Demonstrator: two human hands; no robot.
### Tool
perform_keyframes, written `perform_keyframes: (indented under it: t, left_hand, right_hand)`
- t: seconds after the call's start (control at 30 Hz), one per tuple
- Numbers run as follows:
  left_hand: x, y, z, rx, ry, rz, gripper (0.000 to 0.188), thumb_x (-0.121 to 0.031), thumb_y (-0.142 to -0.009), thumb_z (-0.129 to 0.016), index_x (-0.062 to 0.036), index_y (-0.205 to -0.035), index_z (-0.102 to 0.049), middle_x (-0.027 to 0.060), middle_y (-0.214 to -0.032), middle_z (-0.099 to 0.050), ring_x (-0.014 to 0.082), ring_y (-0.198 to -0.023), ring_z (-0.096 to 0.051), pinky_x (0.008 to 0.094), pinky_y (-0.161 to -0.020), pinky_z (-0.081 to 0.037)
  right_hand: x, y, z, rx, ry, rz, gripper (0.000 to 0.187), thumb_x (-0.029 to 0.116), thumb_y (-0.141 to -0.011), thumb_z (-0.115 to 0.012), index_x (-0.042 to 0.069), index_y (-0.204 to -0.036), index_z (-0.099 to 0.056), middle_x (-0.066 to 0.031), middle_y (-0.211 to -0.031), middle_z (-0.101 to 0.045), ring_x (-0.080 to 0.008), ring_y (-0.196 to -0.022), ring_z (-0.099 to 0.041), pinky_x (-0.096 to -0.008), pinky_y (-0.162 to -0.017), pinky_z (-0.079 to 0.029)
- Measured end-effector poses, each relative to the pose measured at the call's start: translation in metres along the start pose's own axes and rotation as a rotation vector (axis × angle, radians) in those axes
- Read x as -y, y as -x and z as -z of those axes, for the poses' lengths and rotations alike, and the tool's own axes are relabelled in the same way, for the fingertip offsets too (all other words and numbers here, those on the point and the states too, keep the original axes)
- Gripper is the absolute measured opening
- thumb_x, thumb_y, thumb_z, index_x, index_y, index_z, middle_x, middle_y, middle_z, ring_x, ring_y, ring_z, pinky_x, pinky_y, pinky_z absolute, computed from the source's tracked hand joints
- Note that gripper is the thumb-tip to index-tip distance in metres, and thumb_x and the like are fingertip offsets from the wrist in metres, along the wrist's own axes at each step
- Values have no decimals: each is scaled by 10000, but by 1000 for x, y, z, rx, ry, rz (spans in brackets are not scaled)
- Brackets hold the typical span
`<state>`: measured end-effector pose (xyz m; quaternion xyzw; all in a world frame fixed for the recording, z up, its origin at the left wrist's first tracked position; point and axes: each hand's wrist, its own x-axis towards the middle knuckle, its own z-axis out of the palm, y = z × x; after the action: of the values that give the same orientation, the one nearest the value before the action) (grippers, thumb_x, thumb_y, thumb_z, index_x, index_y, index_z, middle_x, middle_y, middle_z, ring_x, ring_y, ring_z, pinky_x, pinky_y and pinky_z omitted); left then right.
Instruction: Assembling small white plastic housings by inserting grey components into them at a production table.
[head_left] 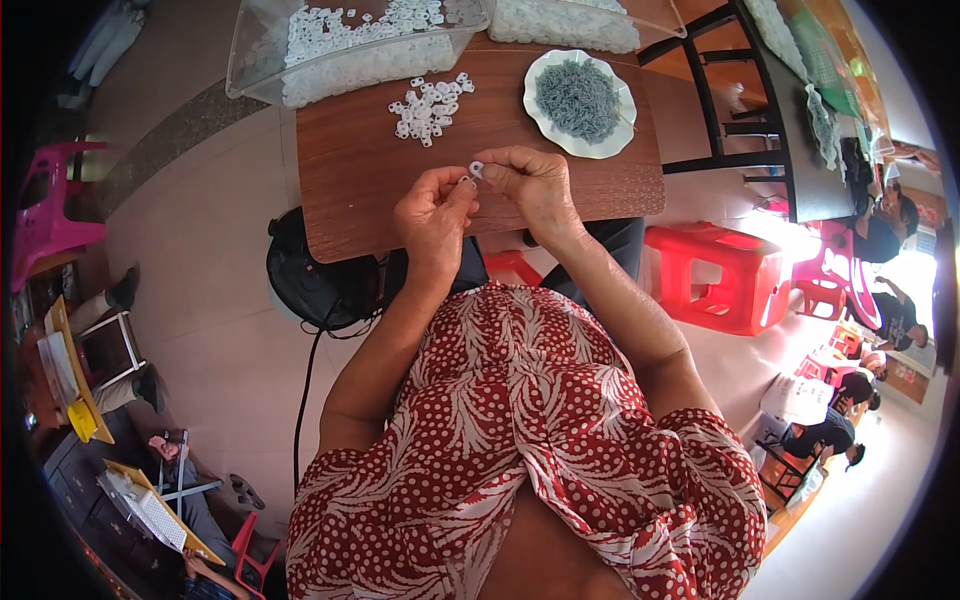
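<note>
Above the near part of the brown table [360, 190], my two hands meet. My right hand [538, 192] pinches a small white plastic piece with a hole [476, 169] between thumb and finger. Close against it, my left hand [437, 212] is closed in a pinch; what lies in its fingertips is too small to make out. Beyond them lies a loose pile of white plastic pieces [432, 108]. To the right of the pile, a scalloped white plate [612, 147] holds a heap of small grey pieces [580, 100].
Clear plastic bins [262, 60] full of white pieces stand along the table's far side. A black-framed table [720, 160] is at right, with a red stool [715, 275] below it. A black bag [300, 270] is under the table's left side. Other people sit farther off.
</note>
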<state>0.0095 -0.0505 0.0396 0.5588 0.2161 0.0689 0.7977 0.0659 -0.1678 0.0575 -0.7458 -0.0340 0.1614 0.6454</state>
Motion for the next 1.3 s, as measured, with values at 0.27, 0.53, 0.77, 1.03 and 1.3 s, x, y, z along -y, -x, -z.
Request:
perform_keyframes:
  t: [0.27, 0.53, 0.77, 1.03, 1.3]
  left_hand:
    - [-1, -1, -2, -4, 7, -15, 86, -32, -833, -605, -1, -912, -620, 5, -751, -603, 32, -584, -541, 157, -456, -394]
    - [-4, 0, -3, -1, 2, 20, 129, 9, -831, -595, 40, -956, -609, 53, -785, -627, 75, -612, -575, 174, -493, -433]
    - [2, -2, -3, 6, 19, 2, 188, -2, -830, -594, 4, -1018, -599, 31, -787, -607, 48, -599, -542, 168, -474, -431]
    - [4, -2, -4, 14, 82, 13, 224, -3, -837, -599, 1, -1062, -604, 28, -782, -609, 53, -599, -535, 167, -479, -428]
    - [-4, -5, -1, 10, 132, 57, 225, 2, -825, -597, 46, -1046, -598, 85, -821, -636, 112, -635, -596, 214, -523, -492]
  right_hand:
    - [-10, 0, -2, -11, -39, 26, 124, 5, -794, -633, -21, -912, -660, -19, -793, -652, -44, -712, -547, -191, -639, -452]
    - [-6, 3, -4, -28, -46, 63, 118, 5, -793, -628, -18, -903, -662, -15, -785, -649, -46, -699, -541, -196, -616, -449]
    - [-6, 4, -3, -24, -39, 35, 118, -1, -793, -618, -16, -901, -662, -30, -787, -654, -55, -697, -558, -202, -609, -463]
    - [-15, 3, -4, -18, 39, 110, 128, -24, -800, -594, -16, -911, -658, -46, -810, -657, -72, -717, -579, -216, -656, -488]
    - [-4, 10, -4, 69, 29, 100, 216, -44, -758, -633, -5, -971, -624, -10, -754, -584, -72, -679, -547, -223, -604, -463]
